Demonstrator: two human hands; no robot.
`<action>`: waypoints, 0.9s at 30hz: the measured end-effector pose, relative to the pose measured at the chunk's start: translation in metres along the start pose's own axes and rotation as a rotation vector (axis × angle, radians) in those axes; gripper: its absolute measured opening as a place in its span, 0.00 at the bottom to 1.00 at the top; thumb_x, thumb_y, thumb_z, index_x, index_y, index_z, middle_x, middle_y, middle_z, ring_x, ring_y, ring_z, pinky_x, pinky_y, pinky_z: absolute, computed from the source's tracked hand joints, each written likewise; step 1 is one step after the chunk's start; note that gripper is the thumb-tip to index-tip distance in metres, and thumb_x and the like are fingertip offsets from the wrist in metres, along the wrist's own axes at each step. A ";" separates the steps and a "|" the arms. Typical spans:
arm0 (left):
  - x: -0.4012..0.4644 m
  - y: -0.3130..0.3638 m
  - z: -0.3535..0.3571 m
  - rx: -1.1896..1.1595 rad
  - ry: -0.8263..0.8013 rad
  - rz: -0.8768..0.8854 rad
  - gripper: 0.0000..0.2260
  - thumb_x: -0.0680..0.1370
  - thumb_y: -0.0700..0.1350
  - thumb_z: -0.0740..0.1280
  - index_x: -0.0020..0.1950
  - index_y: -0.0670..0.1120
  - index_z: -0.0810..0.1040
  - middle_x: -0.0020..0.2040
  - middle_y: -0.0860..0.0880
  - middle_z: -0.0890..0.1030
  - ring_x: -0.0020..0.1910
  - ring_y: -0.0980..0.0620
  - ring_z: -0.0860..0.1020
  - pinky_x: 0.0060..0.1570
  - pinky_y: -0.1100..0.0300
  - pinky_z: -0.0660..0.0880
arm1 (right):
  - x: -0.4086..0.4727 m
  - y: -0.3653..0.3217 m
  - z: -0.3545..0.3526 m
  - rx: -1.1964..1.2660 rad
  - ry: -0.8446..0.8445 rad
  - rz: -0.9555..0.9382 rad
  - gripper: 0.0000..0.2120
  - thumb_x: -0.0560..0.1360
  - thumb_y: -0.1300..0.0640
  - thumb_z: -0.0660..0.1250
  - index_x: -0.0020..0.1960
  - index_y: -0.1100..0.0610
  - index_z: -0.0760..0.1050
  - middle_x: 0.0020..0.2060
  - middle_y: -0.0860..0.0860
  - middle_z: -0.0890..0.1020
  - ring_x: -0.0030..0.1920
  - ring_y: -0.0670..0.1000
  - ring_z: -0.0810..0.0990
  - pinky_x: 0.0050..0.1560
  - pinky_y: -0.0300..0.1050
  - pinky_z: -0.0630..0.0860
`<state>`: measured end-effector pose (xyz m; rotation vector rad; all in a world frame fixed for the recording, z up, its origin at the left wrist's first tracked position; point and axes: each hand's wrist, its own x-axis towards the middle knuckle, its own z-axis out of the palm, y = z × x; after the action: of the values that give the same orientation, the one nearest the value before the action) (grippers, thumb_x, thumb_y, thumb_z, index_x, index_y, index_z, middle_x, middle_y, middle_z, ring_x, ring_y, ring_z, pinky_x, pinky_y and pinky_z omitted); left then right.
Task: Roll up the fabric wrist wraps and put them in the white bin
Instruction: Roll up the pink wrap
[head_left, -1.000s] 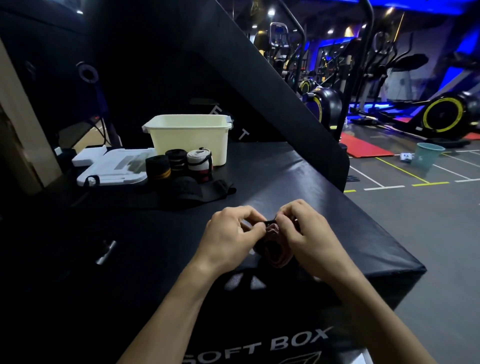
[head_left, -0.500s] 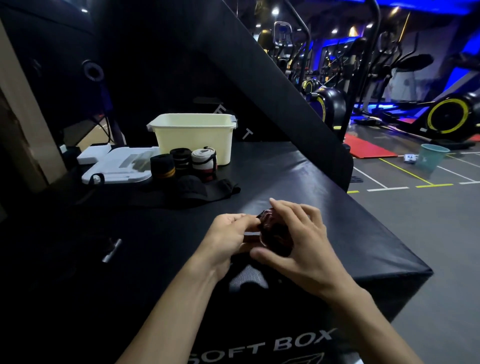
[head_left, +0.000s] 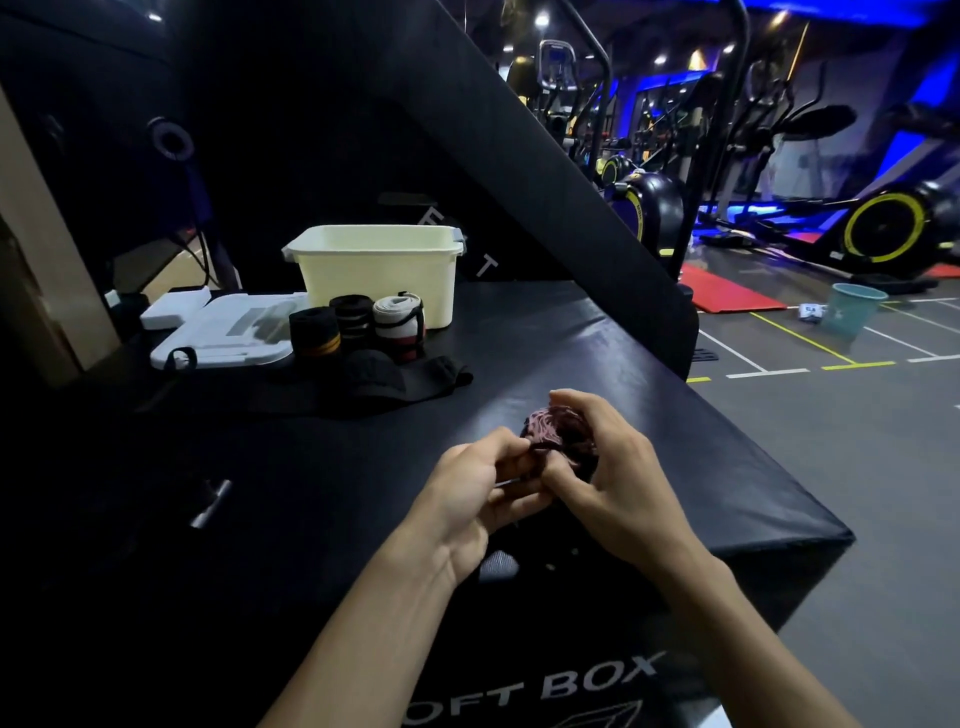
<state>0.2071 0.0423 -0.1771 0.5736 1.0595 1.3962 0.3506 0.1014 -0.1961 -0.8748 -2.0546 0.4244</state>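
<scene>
Wraps belong in the white bin (head_left: 379, 270) at the back of the black box (head_left: 597, 364), where three rolls (head_left: 358, 327) stand just in front. Nearer, the right hand (head_left: 613, 478) cups a dark roll (head_left: 561, 434) while the left hand (head_left: 478, 483) pinches its loose end; if that pinch slackens, the springy coil will likely unwind.

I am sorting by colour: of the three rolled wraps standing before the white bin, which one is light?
The rightmost roll, nearest the bin's right end: whitish-grey with a red band. The other two rolls are black.
</scene>
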 end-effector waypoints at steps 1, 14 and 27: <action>0.000 0.000 0.001 -0.006 0.008 -0.005 0.11 0.80 0.38 0.63 0.43 0.39 0.83 0.40 0.43 0.84 0.33 0.52 0.83 0.34 0.60 0.82 | 0.001 0.000 0.002 0.013 -0.007 0.001 0.26 0.72 0.55 0.68 0.70 0.52 0.72 0.60 0.44 0.80 0.59 0.39 0.78 0.61 0.30 0.71; 0.006 0.002 -0.007 -0.041 -0.011 -0.057 0.12 0.79 0.39 0.62 0.55 0.36 0.83 0.49 0.39 0.85 0.36 0.53 0.84 0.41 0.59 0.84 | 0.006 0.005 0.006 0.045 0.012 -0.025 0.22 0.71 0.57 0.73 0.65 0.52 0.77 0.57 0.44 0.80 0.58 0.37 0.78 0.60 0.29 0.71; 0.008 0.001 0.005 -0.035 0.024 -0.038 0.11 0.77 0.37 0.61 0.40 0.41 0.83 0.39 0.43 0.84 0.30 0.54 0.81 0.33 0.61 0.81 | 0.006 -0.003 0.027 -0.012 0.149 0.075 0.14 0.69 0.52 0.65 0.55 0.46 0.74 0.49 0.43 0.78 0.48 0.43 0.78 0.52 0.45 0.77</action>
<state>0.2098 0.0518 -0.1758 0.5098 1.0575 1.3886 0.3247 0.1039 -0.2068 -0.9639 -1.8944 0.3765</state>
